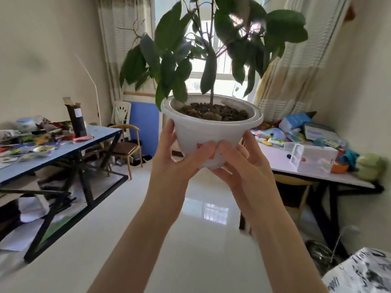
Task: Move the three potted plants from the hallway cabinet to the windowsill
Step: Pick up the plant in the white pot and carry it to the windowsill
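A white plastic pot filled with dark soil is held up in front of me, chest high, above the floor. A thin stem rises from it with large dark green leaves that spread across the upper view. My left hand wraps the pot's lower left side and my right hand cups its lower right side and base; the thumbs nearly meet on the front. The bright window lies straight ahead, mostly hidden behind the leaves. The sill itself and the other plants are not visible.
A blue-topped table with clutter stands on the left, a chair beyond it. A white table piled with boxes stands on the right. Glossy white floor runs between them towards the window. Curtains hang at both sides.
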